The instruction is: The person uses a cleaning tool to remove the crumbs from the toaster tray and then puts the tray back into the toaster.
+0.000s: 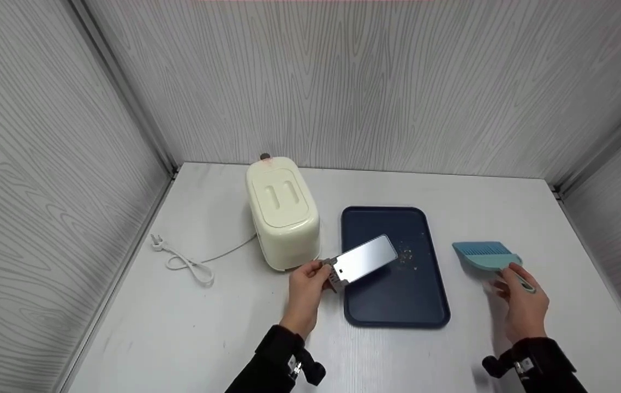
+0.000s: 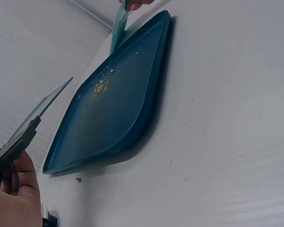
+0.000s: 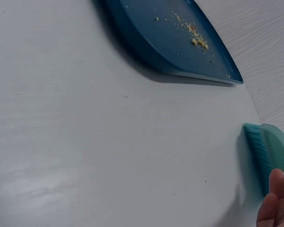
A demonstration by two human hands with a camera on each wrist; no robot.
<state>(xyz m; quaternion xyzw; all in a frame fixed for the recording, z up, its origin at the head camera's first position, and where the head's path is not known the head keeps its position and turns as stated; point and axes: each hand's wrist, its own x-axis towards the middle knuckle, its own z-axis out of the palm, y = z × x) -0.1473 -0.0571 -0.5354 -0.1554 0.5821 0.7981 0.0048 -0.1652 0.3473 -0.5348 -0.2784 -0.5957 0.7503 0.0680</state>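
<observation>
My left hand (image 1: 306, 292) pinches the grey end of a shiny metal crumb tray (image 1: 366, 258), which slants up over the dark blue tray (image 1: 398, 305). Pale yellow crumbs (image 2: 101, 87) lie in a small heap on the blue tray, with finer bits scattered around. To the right of that tray, my right hand (image 1: 523, 308) grips the handle of a teal hand brush (image 1: 488, 255). Its bristles point away from me, off to the side of the tray. In the right wrist view only the fingertips and part of the brush (image 3: 274, 146) show.
A cream toaster (image 1: 283, 207) with a lid on top stands left of the blue tray. Its white cord and plug (image 1: 157, 243) lie to the left on the white table (image 1: 223, 338). One loose crumb (image 2: 78, 180) sits beside the tray. Wood-grain panels (image 1: 343, 82) enclose the back and sides.
</observation>
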